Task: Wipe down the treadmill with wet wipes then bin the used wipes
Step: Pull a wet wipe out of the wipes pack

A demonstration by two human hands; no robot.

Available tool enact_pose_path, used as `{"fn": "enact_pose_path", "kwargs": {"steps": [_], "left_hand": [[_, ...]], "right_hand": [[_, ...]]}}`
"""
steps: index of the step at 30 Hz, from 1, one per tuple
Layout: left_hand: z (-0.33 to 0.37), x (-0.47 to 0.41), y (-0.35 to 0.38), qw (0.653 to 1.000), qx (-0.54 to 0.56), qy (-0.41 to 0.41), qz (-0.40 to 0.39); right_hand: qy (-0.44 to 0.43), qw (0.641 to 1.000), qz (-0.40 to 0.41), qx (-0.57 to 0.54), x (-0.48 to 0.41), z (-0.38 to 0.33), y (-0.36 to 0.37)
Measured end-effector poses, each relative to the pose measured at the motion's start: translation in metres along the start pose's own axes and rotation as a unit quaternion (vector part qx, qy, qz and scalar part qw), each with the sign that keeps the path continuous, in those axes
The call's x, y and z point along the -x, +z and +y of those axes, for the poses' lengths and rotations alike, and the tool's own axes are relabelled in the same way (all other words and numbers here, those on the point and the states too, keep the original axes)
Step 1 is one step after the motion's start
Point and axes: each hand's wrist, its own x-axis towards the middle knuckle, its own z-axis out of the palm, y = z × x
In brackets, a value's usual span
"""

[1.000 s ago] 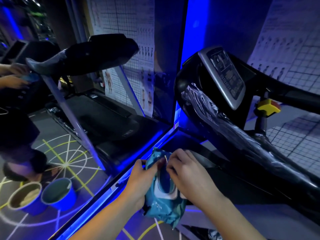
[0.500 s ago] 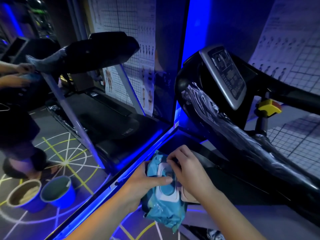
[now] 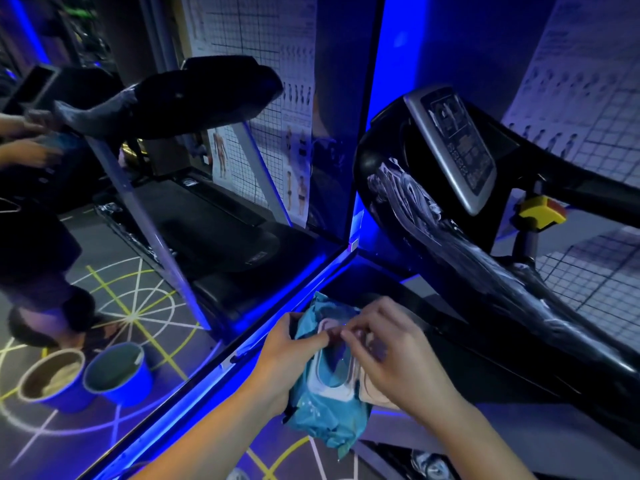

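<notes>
A teal wet wipes pack (image 3: 325, 407) is low in the middle, its white lid flipped open to the right. My left hand (image 3: 287, 355) grips the pack from the left side, thumb on top. My right hand (image 3: 391, 358) has its fingertips pinched together at the upper edge of the pack's opening; whether a wipe is between them is hidden. The black treadmill (image 3: 519, 306) stands to the right, with a grey console (image 3: 457, 147). White smears cover its near handrail (image 3: 415, 202).
A mirror wall on the left, edged by a blue light strip (image 3: 277, 306), reflects the treadmill and two blue bins (image 3: 119, 372) on a floor with painted lines. A yellow safety clip (image 3: 540, 211) hangs below the console. Gridded posters cover the walls.
The pack's lid went from closed under my right fingers to flipped open. My right fingertips have moved to the top of the opening, meeting my left thumb.
</notes>
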Motion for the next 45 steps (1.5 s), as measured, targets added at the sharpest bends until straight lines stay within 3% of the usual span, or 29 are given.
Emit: {"fn": "enact_pose_path", "kwargs": {"steps": [4, 13, 18, 25, 27, 32, 36, 39, 42, 45], "left_hand": [[0.004, 0.006, 0.002, 1.0, 0.019, -0.002, 0.009], [0.004, 0.003, 0.004, 0.998, 0.022, 0.007, 0.056], [0.005, 0.001, 0.005, 0.997, 0.044, 0.02, 0.063], [-0.005, -0.001, 0.005, 0.996, 0.064, 0.014, 0.06], [-0.004, -0.004, 0.004, 0.996, 0.06, 0.021, 0.055], [0.005, -0.006, 0.003, 0.998, 0.036, 0.038, 0.047], [0.004, -0.008, 0.002, 0.997, 0.0, 0.059, 0.05], [0.004, -0.009, 0.003, 0.987, -0.075, 0.127, 0.067], [0.008, -0.007, 0.006, 0.971, -0.124, 0.183, 0.093], [0.007, -0.02, 0.002, 0.962, -0.133, 0.187, 0.151]], "right_hand": [[-0.063, 0.99, -0.043, 0.114, 0.008, 0.0, 0.009], [0.027, 0.986, -0.004, 0.163, 0.01, -0.004, 0.038], [0.036, 0.984, 0.03, 0.174, 0.005, -0.007, 0.044], [0.066, 0.969, -0.035, 0.238, 0.013, -0.003, 0.048], [0.078, 0.972, -0.056, 0.213, 0.011, -0.002, 0.043], [0.167, 0.977, -0.129, 0.029, 0.001, -0.006, 0.02], [0.166, 0.968, -0.18, 0.045, 0.002, -0.01, 0.012], [0.172, 0.969, -0.178, 0.027, 0.006, -0.007, 0.01], [0.231, 0.955, -0.167, -0.083, 0.01, -0.008, 0.006], [0.263, 0.921, -0.17, -0.232, 0.012, -0.017, -0.005]]}}
